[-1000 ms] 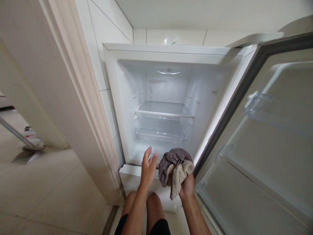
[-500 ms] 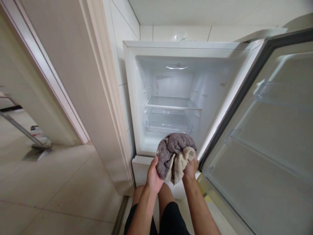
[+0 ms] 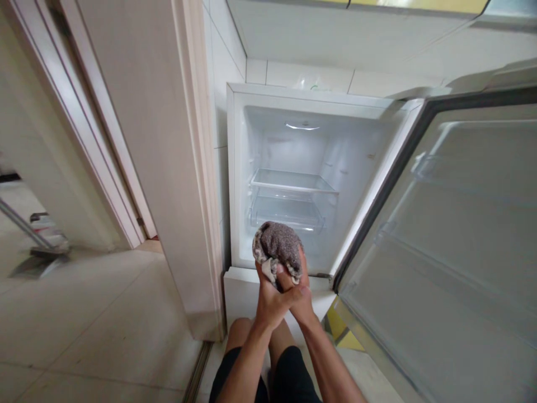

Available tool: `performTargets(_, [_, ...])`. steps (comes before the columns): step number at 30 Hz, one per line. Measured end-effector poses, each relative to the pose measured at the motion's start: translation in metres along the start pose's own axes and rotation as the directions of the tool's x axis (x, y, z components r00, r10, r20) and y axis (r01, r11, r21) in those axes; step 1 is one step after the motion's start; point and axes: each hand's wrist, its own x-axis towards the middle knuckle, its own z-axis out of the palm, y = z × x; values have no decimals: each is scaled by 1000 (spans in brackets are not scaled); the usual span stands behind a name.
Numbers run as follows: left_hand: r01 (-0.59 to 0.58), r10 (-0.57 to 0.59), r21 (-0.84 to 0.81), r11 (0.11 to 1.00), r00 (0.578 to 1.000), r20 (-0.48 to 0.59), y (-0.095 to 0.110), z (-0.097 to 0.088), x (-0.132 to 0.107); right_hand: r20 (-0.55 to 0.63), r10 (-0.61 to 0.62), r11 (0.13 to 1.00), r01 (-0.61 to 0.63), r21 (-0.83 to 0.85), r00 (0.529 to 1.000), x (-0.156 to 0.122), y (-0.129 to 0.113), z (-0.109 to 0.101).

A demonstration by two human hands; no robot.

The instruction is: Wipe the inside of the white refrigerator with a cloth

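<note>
A grey-brown cloth (image 3: 279,242) with a pale underside is bunched up between my two hands, in front of the open fridge (image 3: 364,102). My left hand (image 3: 272,299) grips it from the lower left, its thumb crossing toward the other hand. On the right side my right hand (image 3: 300,285) is wrapped round the cloth, touching the left one. Part of the fingers is hidden under the folds. Behind the cloth, a glass shelf (image 3: 293,180) and a clear drawer (image 3: 287,215) sit inside the fridge.
The fridge door (image 3: 470,224) stands wide to the right, with clear door shelves. A wooden door frame (image 3: 184,168) rises close on the left. A dustpan (image 3: 39,263) lies on the tiled floor at far left. Below the fridge compartment is a white lower front (image 3: 241,294).
My hands have come together and squeezed the cloth into a smaller bundle, slightly to the left. The view has shifted a little, showing more above the fridge.
</note>
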Motion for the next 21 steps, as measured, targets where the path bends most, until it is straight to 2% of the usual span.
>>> performTargets(3, [-21,17,-73,997,998,-53,8,1,10,197,55,991,-77,105,979,2,-14,-13])
performTargets(6, [30,-40,-98,995,995,-94,19,3,18,319,152,927,-247,282,936,4,-26,-22])
performTargets(8, [104,-114,-84,991,986,-121,24,3,23,350,183,863,-321,391,919,6,-30,-24])
performTargets(11, [165,-170,-46,985,973,-157,28,1,33,320,182,828,-320,460,930,14,-32,-26])
performTargets(13, [97,-79,65,993,966,-244,29,-1,41,264,178,863,-279,422,948,22,-30,-31])
performTargets(16, [-64,173,292,954,916,-363,29,-2,55,139,183,913,-221,342,973,33,-26,-40])
performTargets(18, [-133,272,374,918,897,-348,25,3,61,123,238,897,-266,352,963,40,-25,-43])
performTargets(21, [-199,335,456,868,911,-239,14,16,63,179,279,855,-329,402,943,46,-28,-40])
